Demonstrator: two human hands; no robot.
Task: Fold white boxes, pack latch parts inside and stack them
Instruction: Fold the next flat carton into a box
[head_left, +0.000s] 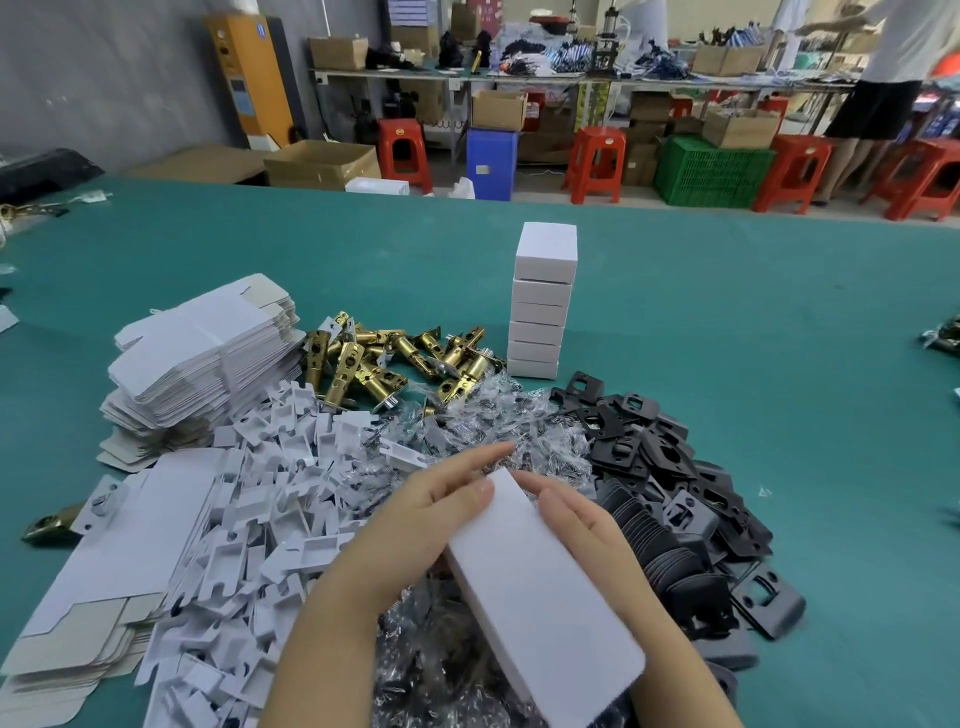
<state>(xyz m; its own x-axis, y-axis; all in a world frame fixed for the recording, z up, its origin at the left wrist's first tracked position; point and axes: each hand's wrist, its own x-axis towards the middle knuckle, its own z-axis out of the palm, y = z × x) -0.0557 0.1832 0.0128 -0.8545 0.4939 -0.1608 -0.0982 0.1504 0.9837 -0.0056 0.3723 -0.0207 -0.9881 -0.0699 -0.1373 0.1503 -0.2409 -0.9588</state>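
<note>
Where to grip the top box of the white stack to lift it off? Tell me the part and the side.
Grip the top box by its two long side faces, coming down from above. It stands highest on the stack, with nothing beside it at that height, so both sides look free. The brass latches and black plates crowd only the base, so a low approach seems worse.

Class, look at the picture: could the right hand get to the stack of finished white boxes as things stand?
Probably not straight away: the right hand is helping the left hand hold a white box. Once freed, the way to the stack looks open above the black plates.
</note>
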